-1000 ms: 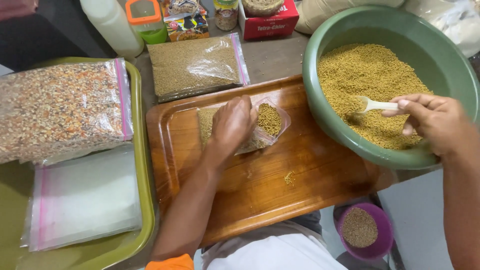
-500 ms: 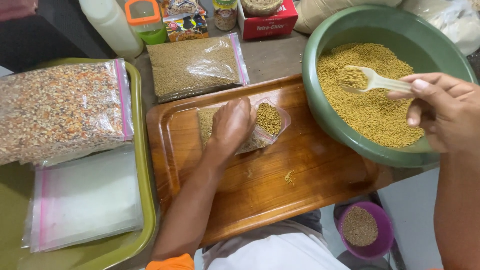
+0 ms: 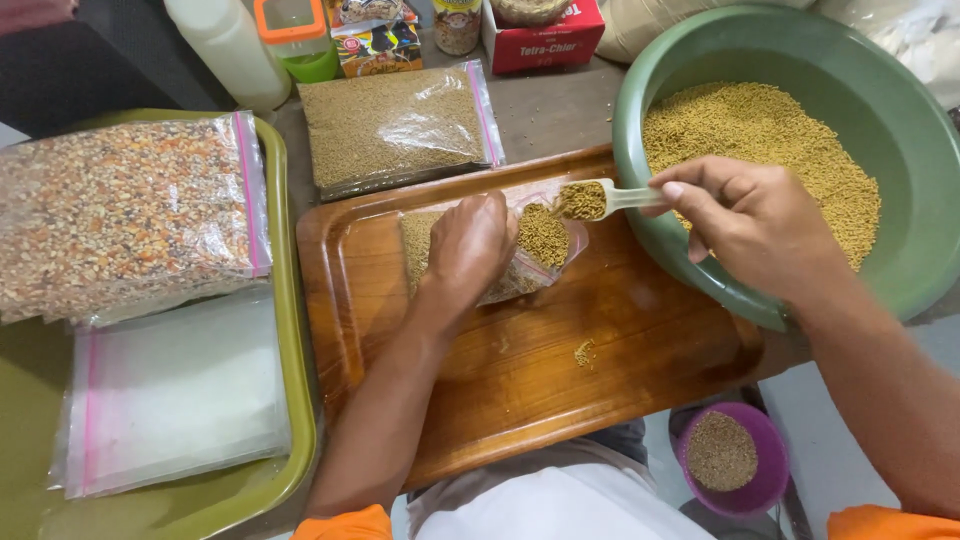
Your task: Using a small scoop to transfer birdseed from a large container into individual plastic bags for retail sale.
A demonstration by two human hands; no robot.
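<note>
The clear zip bag [image 3: 530, 250] of yellow-brown grain lies on the wooden tray [image 3: 520, 390], mouth held open under your left hand [image 3: 470, 245]. Your right hand [image 3: 745, 220] pinches a pale scoop [image 3: 600, 198], loaded, just above that mouth, beside the green basin [image 3: 900, 270]. A filled, pink-zippered bag [image 3: 395, 125] lies behind the tray; a red box [image 3: 545, 35] stands beyond it.

The left hand [image 3: 470, 245] lies near the middle of the frame, palm down, fingers curled and pressed flat, its bare forearm running down to the lower edge. The right hand [image 3: 745, 220] reaches in from the right, knuckles up, thumb and fingers pinched together, wrist bent slightly leftward.
</note>
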